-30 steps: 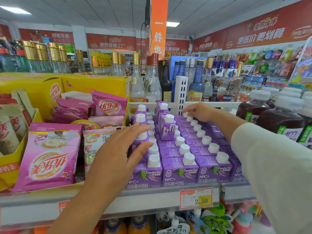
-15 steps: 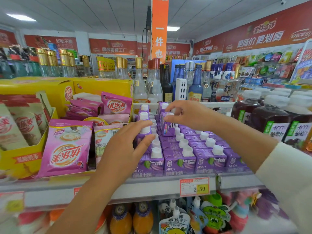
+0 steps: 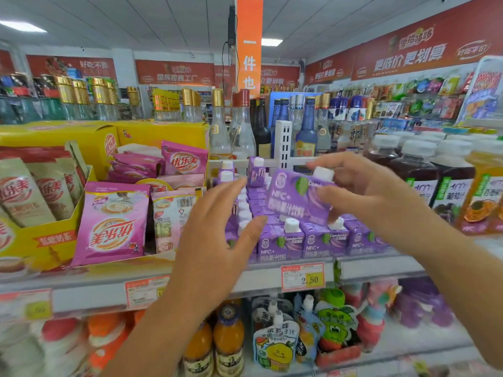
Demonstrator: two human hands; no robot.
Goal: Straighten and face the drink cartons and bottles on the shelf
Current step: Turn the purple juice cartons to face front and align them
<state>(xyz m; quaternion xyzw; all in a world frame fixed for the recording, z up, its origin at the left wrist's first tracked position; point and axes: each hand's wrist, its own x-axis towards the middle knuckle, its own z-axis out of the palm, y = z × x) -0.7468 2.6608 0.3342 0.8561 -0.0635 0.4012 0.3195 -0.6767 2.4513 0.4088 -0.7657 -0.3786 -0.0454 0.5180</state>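
We're gripping one purple carton (image 3: pixel 295 204) w/ our right hand (image 3: pixel 381 197), thumb across its front face & a finger up by the white cap. It's hanging tilted above the rows of purple cartons (image 3: pixel 313 240) on the shelf (image 3: pixel 381 268), front label facing us. Our left hand (image 3: pixel 215 240) is hovering released, fingers straight & spread, in front of the left col. of those cartons; we can't tell if it's touching them. The rows are standing mid-shelf, caps up, running from the near edge toward the far rail. At the far end one carton (image 3: pixel 255 171) is sitting turned sideways vs. the rest. A price tag (image 3: pixel 302 276) reading 2.50 is hanging on the shelf lip just below the near cartons. Pink sachets (image 3: pixel 114 224) are leaning to the left, dark juice bottles (image 3: pixel 413 170) are standing to the right, & glass bottles (image 3: pixel 217 131) are lining the far side.
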